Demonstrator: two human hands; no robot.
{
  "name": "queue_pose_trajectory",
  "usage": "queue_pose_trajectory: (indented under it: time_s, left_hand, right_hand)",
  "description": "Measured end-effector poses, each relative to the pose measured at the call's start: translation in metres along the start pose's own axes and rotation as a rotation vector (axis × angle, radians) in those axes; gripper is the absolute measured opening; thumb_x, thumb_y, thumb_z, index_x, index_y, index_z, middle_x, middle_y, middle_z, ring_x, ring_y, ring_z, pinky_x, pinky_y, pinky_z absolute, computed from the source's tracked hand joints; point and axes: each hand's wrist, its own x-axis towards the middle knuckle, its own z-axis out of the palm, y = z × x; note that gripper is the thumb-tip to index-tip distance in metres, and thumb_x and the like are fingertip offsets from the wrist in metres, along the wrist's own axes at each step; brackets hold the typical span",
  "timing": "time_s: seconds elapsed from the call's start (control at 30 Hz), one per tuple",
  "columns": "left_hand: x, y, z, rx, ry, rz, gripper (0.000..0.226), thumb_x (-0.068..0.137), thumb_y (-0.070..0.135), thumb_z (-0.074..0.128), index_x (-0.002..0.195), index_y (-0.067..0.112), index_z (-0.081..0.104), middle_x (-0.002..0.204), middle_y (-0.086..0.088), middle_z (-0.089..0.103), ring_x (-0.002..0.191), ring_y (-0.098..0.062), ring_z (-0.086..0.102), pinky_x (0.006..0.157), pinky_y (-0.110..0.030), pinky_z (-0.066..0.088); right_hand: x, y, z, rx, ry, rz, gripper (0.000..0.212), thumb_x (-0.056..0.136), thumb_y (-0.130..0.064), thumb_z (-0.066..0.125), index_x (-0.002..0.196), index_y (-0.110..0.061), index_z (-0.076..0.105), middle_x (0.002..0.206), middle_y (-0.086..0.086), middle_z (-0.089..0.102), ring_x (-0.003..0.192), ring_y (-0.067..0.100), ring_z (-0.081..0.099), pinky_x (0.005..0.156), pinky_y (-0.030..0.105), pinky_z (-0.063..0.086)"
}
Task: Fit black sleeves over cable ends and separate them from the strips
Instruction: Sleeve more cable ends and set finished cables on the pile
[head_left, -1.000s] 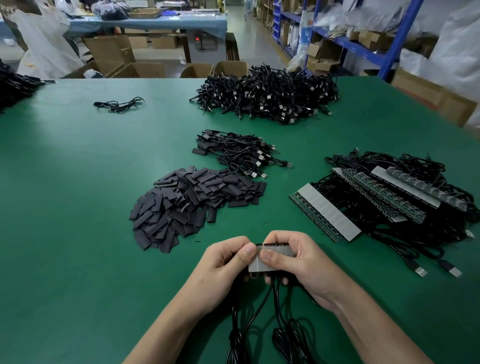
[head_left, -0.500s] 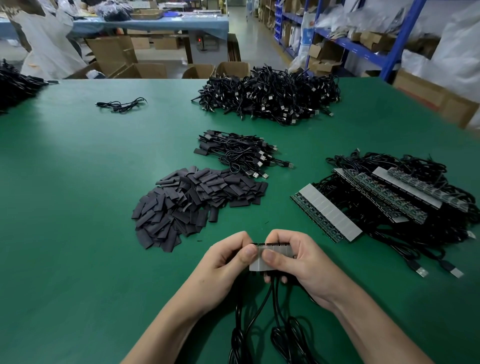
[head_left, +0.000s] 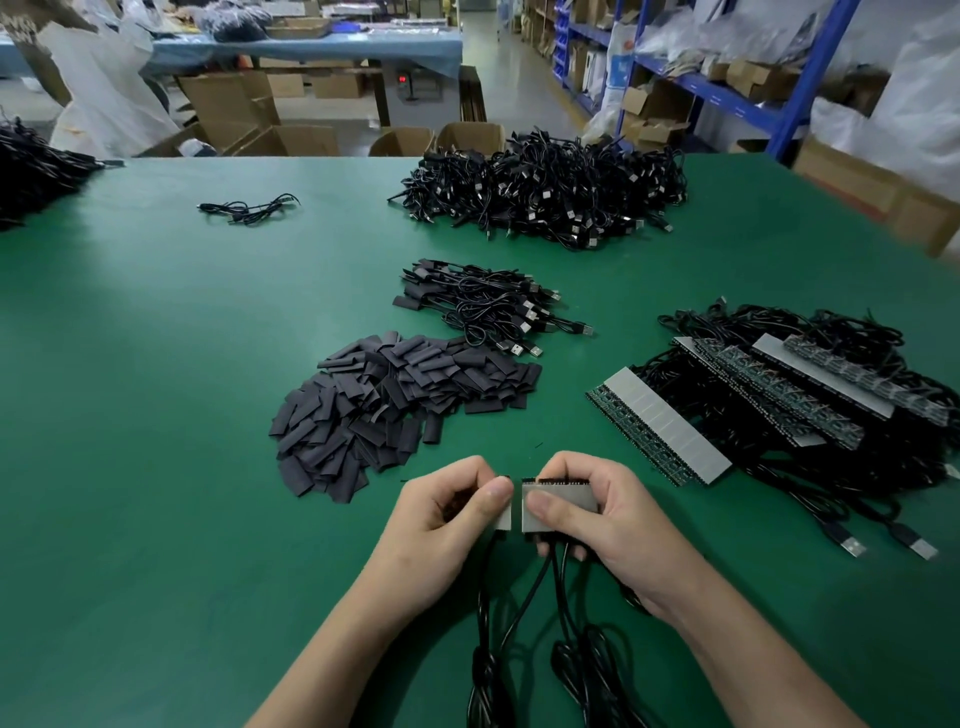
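Half a second ago the strip (head_left: 558, 506) ran unbroken between both thumbs; now a gap shows in it. The left hand (head_left: 447, 519) pinches one end piece (head_left: 503, 517) between thumb and curled fingers, just apart from the rest. The right hand (head_left: 597, 519) clamps that rest, thumb on its pale face and fingers behind. Both parts are held above the desk (head_left: 156, 415), just nearer the person than the sleeves (head_left: 395, 410). Black cables (head_left: 524, 587) hang from both parts down to the desk. So one cable end looks separated, and I judge it next needs a sleeve from the pile. Whether it already wears one I cannot tell, as the fingers hide it. Right of the sleeves lie more strips (head_left: 665, 426), still whole. Just beyond the sleeves lies a small bundle (head_left: 483, 306) of sleeved cables.
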Motion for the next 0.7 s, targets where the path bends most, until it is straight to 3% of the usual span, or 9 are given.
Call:
queue_pose_trajectory:
  time_s: [0.1,0.17,0.23,0.37,0.47,0.57,0.63,0.7]
  left_hand:
    - [0.000,0.000,-0.001,0.122,0.088,0.038,0.038,0.097,0.049,0.055,0.071,0.020,0.055,0.063,0.000,0.048,0.060,-0.007,0.041,0.057,-0.028,0.034]
    - [0.000,0.001,0.000,0.180,0.122,0.057,0.036,0.097,0.046,0.056,0.071,0.022,0.057,0.063,0.000,0.052,0.059,-0.005,0.043,0.057,-0.027,0.035]
    - [0.000,0.003,0.002,0.208,0.165,0.073,0.033,0.096,0.045,0.057,0.069,0.025,0.058,0.061,0.006,0.054,0.058,-0.002,0.044,0.056,-0.022,0.034]
    - [0.000,0.006,0.004,0.156,0.245,0.066,0.035,0.091,0.046,0.062,0.067,0.021,0.057,0.059,0.009,0.056,0.056,-0.005,0.043,0.054,-0.024,0.035]
    - [-0.001,0.008,0.005,0.078,0.220,0.054,0.038,0.090,0.044,0.064,0.067,0.014,0.056,0.061,0.008,0.063,0.057,-0.005,0.052,0.054,-0.025,0.040]
    - [0.001,0.007,0.000,0.089,0.243,0.062,0.037,0.098,0.046,0.052,0.071,0.022,0.059,0.068,0.006,0.062,0.065,-0.010,0.057,0.061,-0.029,0.043]
    - [0.004,0.000,-0.008,0.249,0.358,0.053,0.035,0.103,0.043,0.048,0.080,0.022,0.064,0.077,0.011,0.061,0.076,-0.008,0.057,0.069,-0.027,0.045]
    - [0.007,-0.009,-0.021,0.599,0.495,0.025,0.013,0.099,0.036,0.062,0.097,0.024,0.068,0.093,0.014,0.063,0.092,-0.011,0.057,0.080,-0.032,0.048]
  right_hand:
    - [0.002,0.005,-0.003,-0.508,0.227,-0.032,0.014,0.093,-0.036,0.073,0.085,-0.027,0.065,0.074,-0.013,0.069,0.067,0.001,0.061,0.062,0.022,0.048]
    - [0.001,0.006,0.001,-0.825,0.313,-0.112,0.017,0.089,-0.049,0.069,0.099,-0.035,0.065,0.091,-0.025,0.065,0.089,-0.004,0.060,0.078,0.022,0.048]
    - [0.001,0.004,0.005,-0.874,0.301,-0.243,0.034,0.090,-0.059,0.060,0.112,-0.034,0.065,0.107,-0.027,0.058,0.109,-0.003,0.053,0.094,0.024,0.044]
    - [-0.001,0.005,0.013,-0.771,0.150,-0.325,0.034,0.090,-0.070,0.052,0.097,-0.039,0.066,0.101,-0.027,0.060,0.110,0.000,0.055,0.097,0.027,0.043]
    - [-0.002,0.009,0.023,-0.573,0.127,-0.263,0.031,0.088,-0.060,0.060,0.093,-0.032,0.070,0.094,-0.018,0.066,0.099,0.007,0.063,0.088,0.033,0.052]
    - [-0.002,0.004,0.024,-0.316,0.105,-0.228,0.024,0.092,-0.051,0.063,0.095,-0.029,0.072,0.093,-0.010,0.075,0.090,0.010,0.070,0.082,0.028,0.057]
    - [-0.004,-0.003,0.020,-0.116,0.086,-0.240,0.021,0.093,-0.048,0.063,0.095,-0.029,0.073,0.094,-0.002,0.079,0.089,0.014,0.074,0.082,0.029,0.059]
    - [-0.007,-0.013,0.017,0.089,0.111,-0.287,0.022,0.093,-0.049,0.066,0.093,-0.028,0.073,0.093,0.008,0.079,0.087,0.024,0.076,0.079,0.034,0.062]
